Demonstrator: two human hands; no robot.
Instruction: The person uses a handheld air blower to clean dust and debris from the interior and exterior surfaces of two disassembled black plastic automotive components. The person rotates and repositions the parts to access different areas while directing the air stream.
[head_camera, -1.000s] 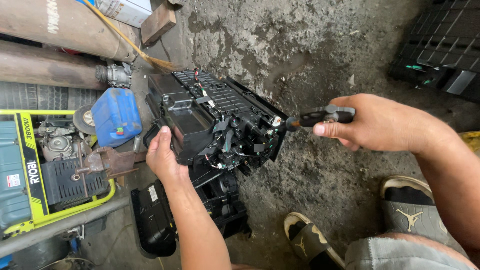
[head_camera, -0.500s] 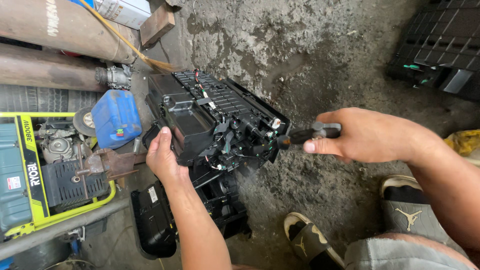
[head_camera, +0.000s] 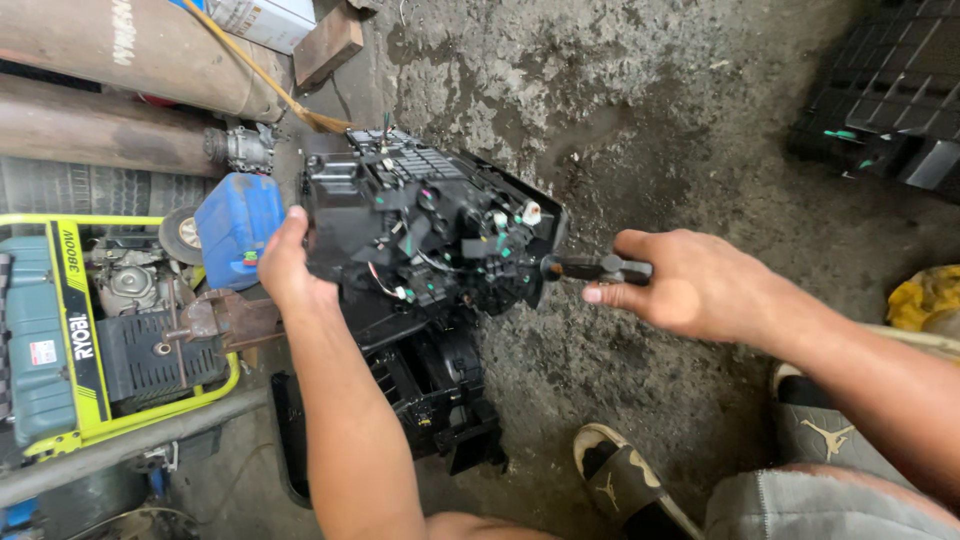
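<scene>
In the middle of the scene, over the rough concrete floor (head_camera: 650, 120), my left hand (head_camera: 285, 265) has its grip clamped on the left edge of the black plastic housing (head_camera: 420, 235), a boxy unit with wires and small white and green connectors, propped on another black casing (head_camera: 440, 400) below it. My right hand (head_camera: 690, 290) is closed around the black handle of a screwdriver (head_camera: 598, 268), its tip touching the housing's right side. At the left stands a generator (head_camera: 70, 340) with a yellow-green frame and a small square label on its teal side. A blue jug (head_camera: 235, 225) sits just beside it, and a white labelled box (head_camera: 262, 18) lies far left by a brown cylinder (head_camera: 130, 50).
</scene>
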